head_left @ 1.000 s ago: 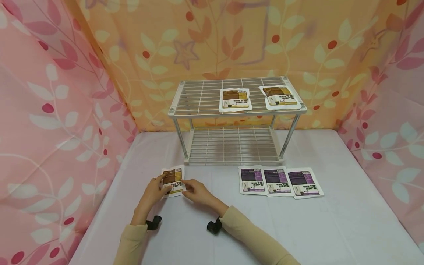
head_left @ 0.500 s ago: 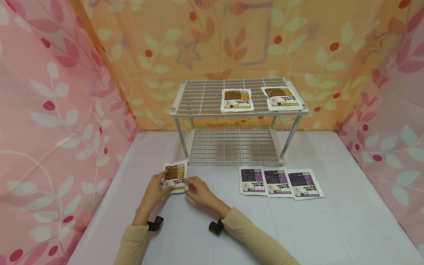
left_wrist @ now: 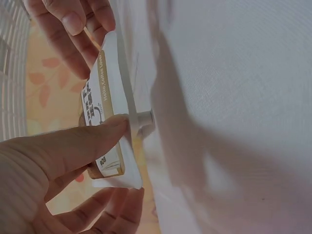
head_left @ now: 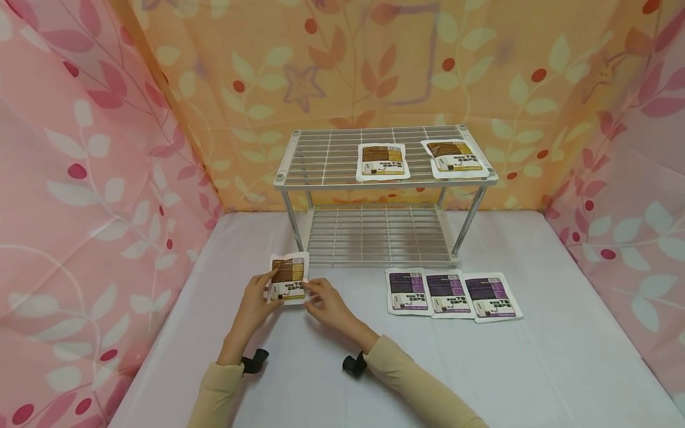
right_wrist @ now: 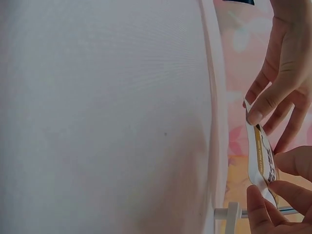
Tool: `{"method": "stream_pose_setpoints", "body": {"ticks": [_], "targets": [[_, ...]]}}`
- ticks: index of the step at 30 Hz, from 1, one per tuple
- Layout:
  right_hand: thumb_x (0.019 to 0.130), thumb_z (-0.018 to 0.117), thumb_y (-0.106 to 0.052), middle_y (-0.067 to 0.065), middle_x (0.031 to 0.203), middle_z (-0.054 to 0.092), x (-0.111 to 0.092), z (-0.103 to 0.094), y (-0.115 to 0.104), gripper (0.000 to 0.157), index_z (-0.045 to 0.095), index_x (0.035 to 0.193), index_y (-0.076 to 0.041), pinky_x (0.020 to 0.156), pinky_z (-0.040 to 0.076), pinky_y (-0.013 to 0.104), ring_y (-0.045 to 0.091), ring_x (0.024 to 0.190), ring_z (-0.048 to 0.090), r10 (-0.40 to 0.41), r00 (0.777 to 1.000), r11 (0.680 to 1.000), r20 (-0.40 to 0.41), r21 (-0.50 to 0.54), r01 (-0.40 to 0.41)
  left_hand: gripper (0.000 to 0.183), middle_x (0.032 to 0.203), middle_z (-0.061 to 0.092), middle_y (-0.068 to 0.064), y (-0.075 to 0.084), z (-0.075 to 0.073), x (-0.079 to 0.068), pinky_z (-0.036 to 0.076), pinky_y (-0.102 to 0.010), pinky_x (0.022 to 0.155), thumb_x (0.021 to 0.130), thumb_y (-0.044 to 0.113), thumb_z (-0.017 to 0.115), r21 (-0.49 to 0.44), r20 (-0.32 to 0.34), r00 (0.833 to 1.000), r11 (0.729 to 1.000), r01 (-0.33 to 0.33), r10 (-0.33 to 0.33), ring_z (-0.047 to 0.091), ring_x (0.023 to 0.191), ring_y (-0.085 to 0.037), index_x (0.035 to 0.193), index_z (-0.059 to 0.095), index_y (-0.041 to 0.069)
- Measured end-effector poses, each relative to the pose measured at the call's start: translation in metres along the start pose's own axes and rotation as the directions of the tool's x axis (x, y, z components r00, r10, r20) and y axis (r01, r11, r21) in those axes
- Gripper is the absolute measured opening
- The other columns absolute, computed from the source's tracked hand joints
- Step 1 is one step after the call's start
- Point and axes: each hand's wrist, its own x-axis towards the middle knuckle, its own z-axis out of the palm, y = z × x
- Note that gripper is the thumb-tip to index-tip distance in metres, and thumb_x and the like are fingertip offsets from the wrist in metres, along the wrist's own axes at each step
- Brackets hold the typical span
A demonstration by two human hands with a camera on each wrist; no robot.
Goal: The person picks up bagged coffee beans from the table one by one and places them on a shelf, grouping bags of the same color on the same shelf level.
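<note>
Both hands hold a flat white coffee sachet (head_left: 289, 272) with a brown and gold label, just in front of the wire rack's left front leg. My left hand (head_left: 254, 302) grips its left side; the left wrist view shows the thumb across the printed face of the sachet (left_wrist: 111, 83) and fingers behind. At its right edge, my right hand (head_left: 333, 307) pinches the sachet between thumb and fingers, seen close in the right wrist view beside the label (right_wrist: 263, 156). The sachet is tilted up off the white cloth, casting a shadow.
A two-tier white wire rack (head_left: 321, 156) stands at the back. On its top lie two brown-labelled sachets, one near the middle (head_left: 382, 161) and one at the right (head_left: 456, 159). Three purple-labelled sachets (head_left: 447, 295) lie overlapping in a row on the tablecloth (head_left: 535, 368), front right.
The brown sachet has come up off the cloth and moved forward and slightly right, toward the rack, with both hands moving along with it. The other sachets lie where they were.
</note>
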Motion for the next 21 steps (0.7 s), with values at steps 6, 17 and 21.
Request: {"method": "stream_pose_setpoints", "body": {"ticks": [6, 17, 21], "targets": [[0.078, 0.060, -0.003, 0.017, 0.114, 0.046, 0.000, -0.006, -0.001, 0.045, 0.048, 0.121, 0.003, 0.074, 0.048, 0.018, 0.022, 0.087, 0.058, -0.025, 0.998, 0.999, -0.055, -0.026, 0.024, 0.073, 0.120, 0.041, -0.021, 0.005, 0.001, 0.002, 0.046, -0.038, 0.072, 0.064, 0.003, 0.075, -0.019, -0.003, 1.000, 0.999, -0.026, 0.026, 0.046, 0.096, -0.032, 0.130, 0.042, 0.009], [0.077, 0.059, 0.001, 0.017, 0.115, 0.045, 0.001, -0.019, -0.008, 0.046, 0.048, 0.122, 0.002, 0.073, 0.049, 0.021, 0.023, 0.095, 0.055, -0.098, 0.986, 0.994, -0.133, -0.064, 0.090, 0.074, 0.125, 0.038, -0.020, 0.018, 0.001, 0.007, 0.047, -0.039, 0.072, 0.064, 0.000, 0.075, -0.045, -0.074, 0.993, 0.994, -0.097, 0.094, 0.039, 0.105, -0.033, 0.130, 0.042, 0.011], [0.078, 0.059, 0.001, 0.017, 0.116, 0.045, 0.002, -0.025, -0.010, 0.046, 0.048, 0.122, 0.000, 0.073, 0.049, 0.022, 0.022, 0.095, 0.055, -0.106, 0.983, 0.992, -0.149, -0.079, 0.095, 0.074, 0.127, 0.037, -0.019, 0.023, 0.001, 0.009, 0.047, -0.039, 0.072, 0.063, -0.001, 0.075, -0.048, -0.108, 0.988, 0.992, -0.119, 0.114, 0.039, 0.107, -0.032, 0.129, 0.043, 0.013]]}}
